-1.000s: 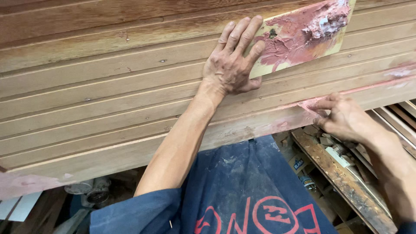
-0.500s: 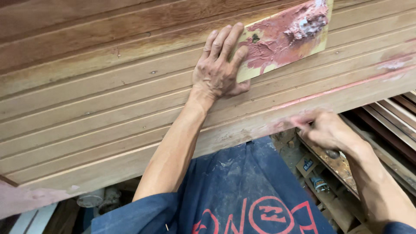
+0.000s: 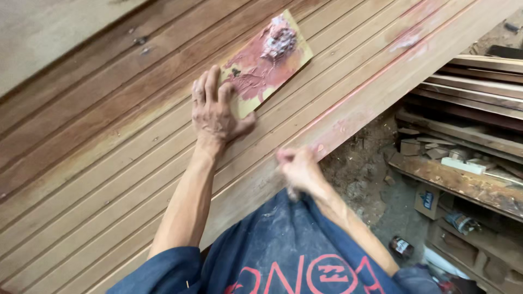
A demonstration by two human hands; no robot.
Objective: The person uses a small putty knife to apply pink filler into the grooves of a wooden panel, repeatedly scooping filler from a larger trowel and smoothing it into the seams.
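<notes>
Grooved wooden boards fill most of the view, running slantwise from the near left up to the far right, brown and darker toward the far left, paler toward the near edge. On them, toward the far middle, lies a small flat piece of board smeared with reddish-pink filler, a lumpy heap of the paste sitting on its far end. The left hand lies flat and spread on the boards, fingers stretched out and their tips resting on the near left corner of that smeared piece, the thumb out to the right just beside its near edge; it presses rather than grasps. The right hand is at the near edge of the boards, just to the right of and nearer than the left one, curled with the fingers bunched against the wood; it is blurred, so whether it pinches anything cannot be told. A streak of the same pink paste runs along the edge of the boards to the far right of that hand. Below, between the two forearms, shows a dark blue shirt with red print, dusted pale. To the right, lower down, are stacked planks, a rough dirty shelf with small blocks on it, bare ground, and a small dark jar.
</notes>
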